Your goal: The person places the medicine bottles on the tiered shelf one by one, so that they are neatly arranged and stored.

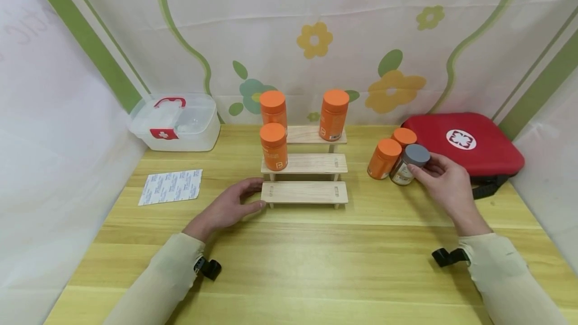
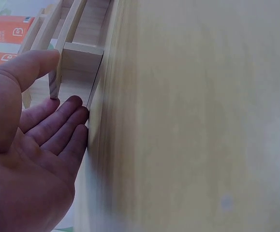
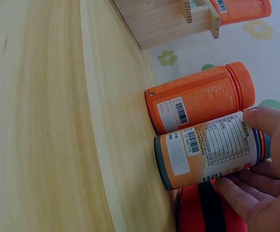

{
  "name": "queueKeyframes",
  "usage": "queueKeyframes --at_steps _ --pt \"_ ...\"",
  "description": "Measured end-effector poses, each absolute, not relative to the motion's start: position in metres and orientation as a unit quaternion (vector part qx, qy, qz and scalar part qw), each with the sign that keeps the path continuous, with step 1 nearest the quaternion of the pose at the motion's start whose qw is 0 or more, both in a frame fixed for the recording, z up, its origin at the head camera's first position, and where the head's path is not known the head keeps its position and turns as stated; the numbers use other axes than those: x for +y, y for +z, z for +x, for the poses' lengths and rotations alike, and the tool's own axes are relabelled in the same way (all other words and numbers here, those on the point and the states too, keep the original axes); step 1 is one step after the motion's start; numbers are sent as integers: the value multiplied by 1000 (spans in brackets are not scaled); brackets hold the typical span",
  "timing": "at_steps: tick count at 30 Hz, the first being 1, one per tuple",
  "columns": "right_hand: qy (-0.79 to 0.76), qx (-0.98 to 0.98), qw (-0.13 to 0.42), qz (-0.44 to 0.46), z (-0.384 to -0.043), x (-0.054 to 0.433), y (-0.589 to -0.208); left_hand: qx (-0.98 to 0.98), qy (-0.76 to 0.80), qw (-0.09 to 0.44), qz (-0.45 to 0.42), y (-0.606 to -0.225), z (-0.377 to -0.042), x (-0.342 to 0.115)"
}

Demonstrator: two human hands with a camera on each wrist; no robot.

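Gripping grey-lid btl [image 3: 205, 152] w/ R hand [image 1: 447, 184]; rear orange btl [image 1: 404, 136] mostly hidden.

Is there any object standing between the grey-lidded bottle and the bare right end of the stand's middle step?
Yes: an orange bottle, just left of the grey-lidded bottle, on the straight line to the stand's middle step. Above its lid, nothing visible blocks the way. The right hand grips the grey-lidded bottle.

The sleeves [image 1: 155, 277] (pale beige) end beside black wrist mounts [image 1: 210, 269].
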State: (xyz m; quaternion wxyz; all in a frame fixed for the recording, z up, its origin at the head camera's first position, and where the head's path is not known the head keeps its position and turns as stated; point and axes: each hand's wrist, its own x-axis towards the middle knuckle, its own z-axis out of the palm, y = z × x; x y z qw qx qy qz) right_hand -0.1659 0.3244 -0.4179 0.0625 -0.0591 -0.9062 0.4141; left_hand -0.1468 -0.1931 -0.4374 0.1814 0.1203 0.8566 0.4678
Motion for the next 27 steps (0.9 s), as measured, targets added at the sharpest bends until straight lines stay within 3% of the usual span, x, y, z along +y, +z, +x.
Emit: queueKeyframes --at_steps 27 --pt "397 -908 124 -51 -149 325 -410 856 469 185 116 -438 -147 -193"
